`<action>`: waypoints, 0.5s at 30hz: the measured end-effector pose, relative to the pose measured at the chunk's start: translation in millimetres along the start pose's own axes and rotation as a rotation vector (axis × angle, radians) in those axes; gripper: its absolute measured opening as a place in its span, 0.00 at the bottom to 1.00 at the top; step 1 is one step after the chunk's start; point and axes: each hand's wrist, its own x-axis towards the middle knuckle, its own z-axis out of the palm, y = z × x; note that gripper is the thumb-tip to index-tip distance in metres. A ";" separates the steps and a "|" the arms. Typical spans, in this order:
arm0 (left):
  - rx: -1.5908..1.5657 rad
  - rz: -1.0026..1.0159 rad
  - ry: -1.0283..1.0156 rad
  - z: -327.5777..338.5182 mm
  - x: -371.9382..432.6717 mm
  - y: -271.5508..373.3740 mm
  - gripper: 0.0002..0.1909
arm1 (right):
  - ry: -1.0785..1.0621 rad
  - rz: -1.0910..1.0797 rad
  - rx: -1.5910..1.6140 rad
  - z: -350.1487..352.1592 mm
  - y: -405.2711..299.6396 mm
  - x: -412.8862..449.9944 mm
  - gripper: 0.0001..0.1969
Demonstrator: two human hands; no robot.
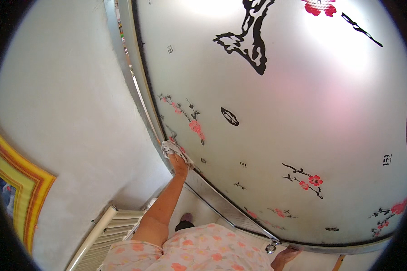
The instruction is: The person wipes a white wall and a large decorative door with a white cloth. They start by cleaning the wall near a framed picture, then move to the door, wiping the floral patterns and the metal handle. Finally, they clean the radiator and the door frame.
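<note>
My left hand (179, 165) presses a crumpled light cloth (170, 148) with dark markings against the lower left border of a large frosted glass panel (257, 142). Black and red blossom-branch designs decorate the glass, and a metal frame (346, 250) with a dark seal runs round it. Low in the view, my right hand (286, 256) is at the frame's near edge. Its fingertips are partly hidden there, so whether it grips the frame is unclear. Beside that hand sits a round shiny metal fitting (270, 248).
A pale wall (74, 101) fills the left, with a gold-framed picture (37, 193) on it. Below is a cream tubular radiator (101, 233). A narrow gap (135, 81) runs between wall and panel. My foot (186, 217) shows on the pale floor (200, 205).
</note>
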 end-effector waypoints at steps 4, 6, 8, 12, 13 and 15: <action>0.059 0.135 0.061 19.6 22.8 91.5 0.24 | -0.183 -0.550 -0.600 -33.0 18.6 5.9 0.25; -0.130 0.359 -0.038 25.6 41.5 223.8 0.25 | -0.145 -0.344 -0.370 -26.5 11.7 4.5 0.25; -0.147 0.695 0.023 23.1 71.2 327.0 0.22 | -0.115 -0.121 -0.116 -4.4 1.6 -0.2 0.25; -0.137 0.847 0.027 28.6 93.2 425.3 0.25 | -0.099 -0.019 -0.016 7.1 -9.7 -4.4 0.25; -0.150 0.831 0.027 31.5 87.7 429.2 0.25 | -0.104 -0.008 -0.014 6.7 -10.6 -4.0 0.25; -0.165 0.817 0.024 41.6 68.6 419.2 0.24 | -0.098 0.007 -0.008 2.3 -12.7 -2.5 0.25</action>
